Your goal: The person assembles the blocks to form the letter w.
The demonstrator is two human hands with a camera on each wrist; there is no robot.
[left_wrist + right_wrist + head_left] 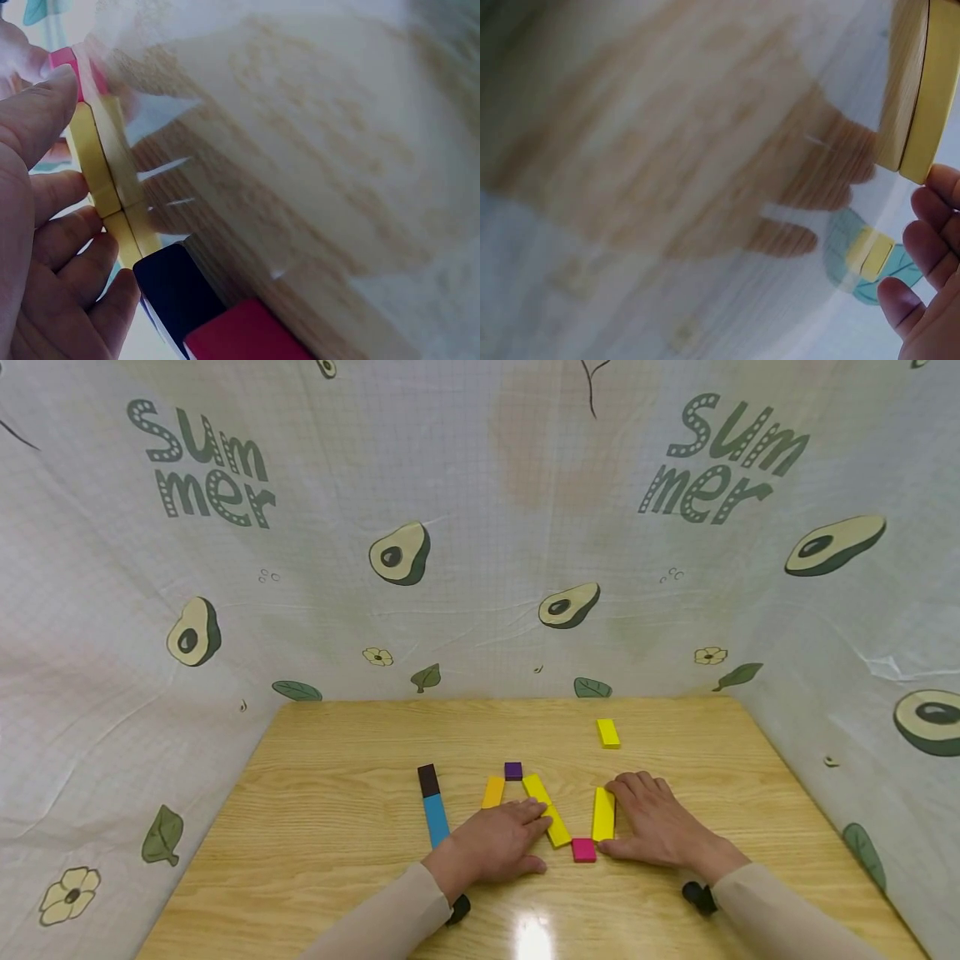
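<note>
My left hand [501, 841] rests among flat coloured blocks, fingertips touching two yellow blocks [94, 161] laid end to end on a slant. A pink block [583, 850] sits at their near end, a purple block [513, 771] by their far end. Partly under the left hand lies an orange block [492, 792]. My right hand [654, 822] is beside another yellow block [603, 814], one fingertip touching its far end and the thumb by its near end. In the left wrist view, a dark block [176, 289] and a red block [247, 334] appear close by.
A blue block [436, 820] with a dark brown block [427, 780] at its far end lies left of the left hand. Farther back is a lone yellow block [608, 734]. Printed cloth [480, 527] walls the wooden table [337, 735] at the back and sides.
</note>
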